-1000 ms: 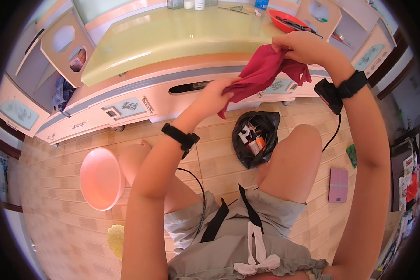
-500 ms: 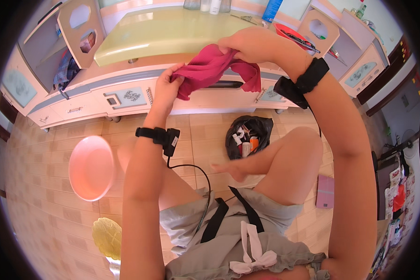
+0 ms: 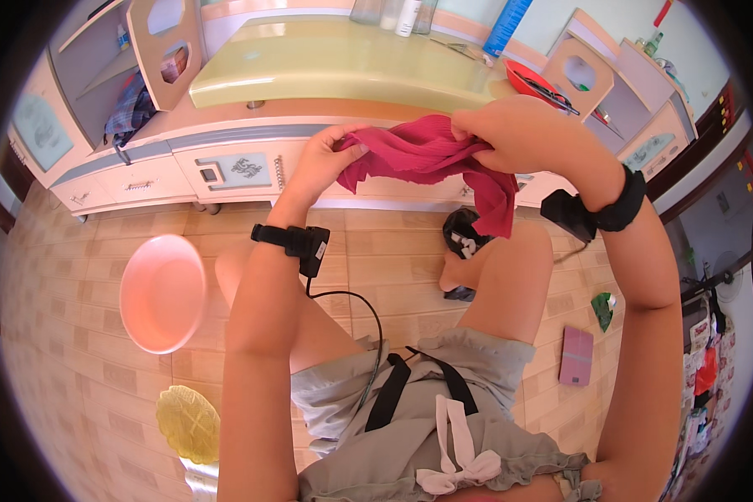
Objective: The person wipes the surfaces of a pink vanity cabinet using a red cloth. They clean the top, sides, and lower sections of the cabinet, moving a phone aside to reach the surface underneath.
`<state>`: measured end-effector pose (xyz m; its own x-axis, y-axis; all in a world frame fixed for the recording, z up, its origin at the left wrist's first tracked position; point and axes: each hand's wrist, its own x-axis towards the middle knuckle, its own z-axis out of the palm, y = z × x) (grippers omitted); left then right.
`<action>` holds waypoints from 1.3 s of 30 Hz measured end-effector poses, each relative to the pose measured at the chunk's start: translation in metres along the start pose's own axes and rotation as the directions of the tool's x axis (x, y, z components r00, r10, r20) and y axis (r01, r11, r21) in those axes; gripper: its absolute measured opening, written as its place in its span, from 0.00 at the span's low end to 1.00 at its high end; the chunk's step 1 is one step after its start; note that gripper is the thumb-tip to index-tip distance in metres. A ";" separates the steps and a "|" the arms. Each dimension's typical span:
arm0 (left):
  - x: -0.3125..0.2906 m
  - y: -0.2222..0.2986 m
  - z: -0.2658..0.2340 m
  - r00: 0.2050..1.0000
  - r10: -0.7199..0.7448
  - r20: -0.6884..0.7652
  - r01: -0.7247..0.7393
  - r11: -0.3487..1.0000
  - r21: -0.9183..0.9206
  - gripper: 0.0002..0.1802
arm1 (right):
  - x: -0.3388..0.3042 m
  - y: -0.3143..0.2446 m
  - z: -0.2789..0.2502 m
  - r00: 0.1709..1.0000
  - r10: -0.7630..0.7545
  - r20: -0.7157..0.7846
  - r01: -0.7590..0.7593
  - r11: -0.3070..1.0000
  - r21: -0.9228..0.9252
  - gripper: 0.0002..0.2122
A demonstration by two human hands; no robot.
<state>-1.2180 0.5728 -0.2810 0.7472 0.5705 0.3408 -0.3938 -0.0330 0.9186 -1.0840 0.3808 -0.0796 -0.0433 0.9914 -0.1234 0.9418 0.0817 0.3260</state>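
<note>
A crimson ribbed cloth [image 3: 418,152] is stretched between my two raised hands, in front of the low cabinet. My left hand [image 3: 330,159] pinches its left end between thumb and fingers. Farther along, my right hand [image 3: 498,134] grips the cloth, its fingers partly hidden behind the wrist, and a loose end hangs down below it. The hanging end partly covers a black bag [image 3: 460,234] on the floor beyond my foot.
A pale cabinet [image 3: 243,171] with a glossy yellow-green top [image 3: 309,63] spans the far side. A pink basin [image 3: 163,293] stands on the tiled floor at left, near a yellow leaf-shaped item [image 3: 188,422]. At right lie a mauve flat panel [image 3: 576,356] and a green wrapper [image 3: 602,309].
Both hands have shifted to the right and slightly lower with the cloth. More of it hangs below my right hand. My bent right knee has moved, and the green wrapper now shows.
</note>
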 end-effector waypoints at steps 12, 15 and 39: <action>0.005 -0.022 0.044 0.979 -0.155 0.131 0.133 0.978 0.160 0.16 | -0.022 0.059 0.014 0.951 0.223 0.217 -0.246 0.966 0.086 0.13; 0.007 -0.042 0.052 0.973 -0.199 0.115 0.155 0.937 0.312 0.15 | -0.019 0.095 0.056 0.968 0.167 0.187 -0.206 0.955 0.215 0.12; 0.167 -0.133 0.061 0.866 0.271 0.420 -0.431 -0.020 0.902 0.27 | 0.096 0.177 0.338 0.664 0.545 -0.512 -0.271 0.813 0.515 0.14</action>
<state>-1.0079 0.6229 -0.3344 0.7651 0.1404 0.6285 0.1682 -0.9856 0.0154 -0.8086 0.4564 -0.3503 0.3140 0.7547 0.5760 0.9494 -0.2544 -0.1842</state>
